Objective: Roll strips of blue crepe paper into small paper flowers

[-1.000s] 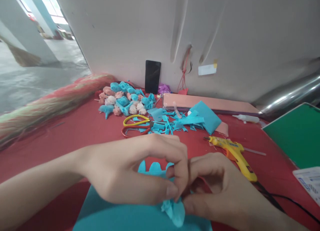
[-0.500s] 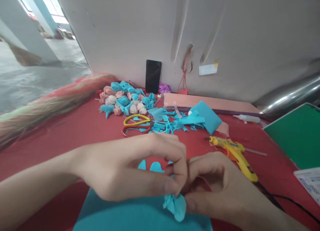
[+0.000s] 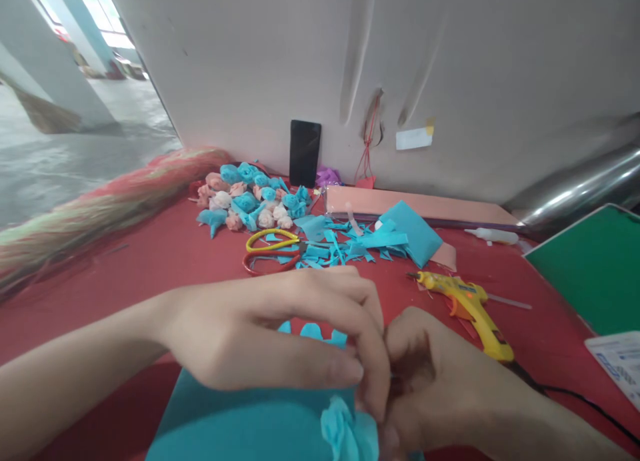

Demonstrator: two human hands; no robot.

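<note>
Two bare hands meet above the blue sheet (image 3: 225,414), toward the near edge of the red surface (image 3: 125,261). The right hand (image 3: 435,388) appears to pinch the side of the crinkled blue paper flower (image 3: 350,431), which hangs over the sheet; the left hand (image 3: 265,334) curls over it, its fingertip hold too hidden to tell. A light, steady pinch low on the flower should spare its petals, and the scalloped strip (image 3: 311,331) behind the left hand wants easing, not tugging. Toward the right edge lies the glue gun (image 3: 470,308), best not nudged; farther are scissors (image 3: 287,252), then paper roses (image 3: 245,202) near the far left corner.
</note>
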